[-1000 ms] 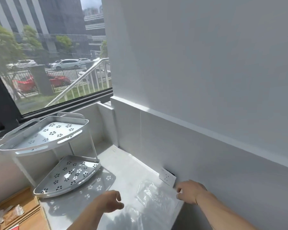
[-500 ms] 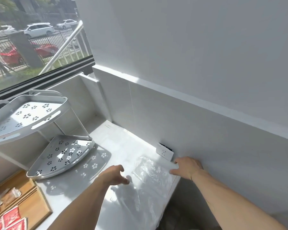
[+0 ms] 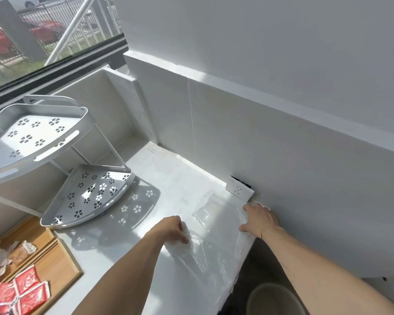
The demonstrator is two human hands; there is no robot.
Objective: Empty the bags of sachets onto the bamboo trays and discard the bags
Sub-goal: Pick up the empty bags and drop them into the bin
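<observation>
Plastic, clear and crinkled, is what I see spread over the right end of the white countertop point(image 3: 114, 258) in the head view: empty bags point(image 3: 210, 242) lying flat, one smaller piece nearer the wall socket point(image 3: 239, 189), a larger sheet running down to the counter's front edge.

My left hand point(image 3: 172, 229) sits knuckles-up at the left margin of that plastic, fingers curled and touching the film; I cannot tell whether they actually pinch it. My right hand point(image 3: 258, 218) lies palm-down on the far right of the sheet, fingers loosely spread, just below the socket and close to the wall (it presses on the bag rather than gripping it, as far as I can make out).

Down in the lower left corner, a bamboo tray point(image 3: 62, 267) rests on the counter, well apart from both hands. Red sachets point(image 3: 21, 289) lie on its near part, and paler brownish sachets point(image 3: 23, 248) together with crumpled wrapping sit farther back on it.

Beside the tray stands a white two-tier corner rack point(image 3: 87, 194) with flower-shaped cut-outs, throwing patterned shadows across the counter. Below the counter's right edge, a round pale bin point(image 3: 273, 298) is partly visible under my right forearm.
</observation>
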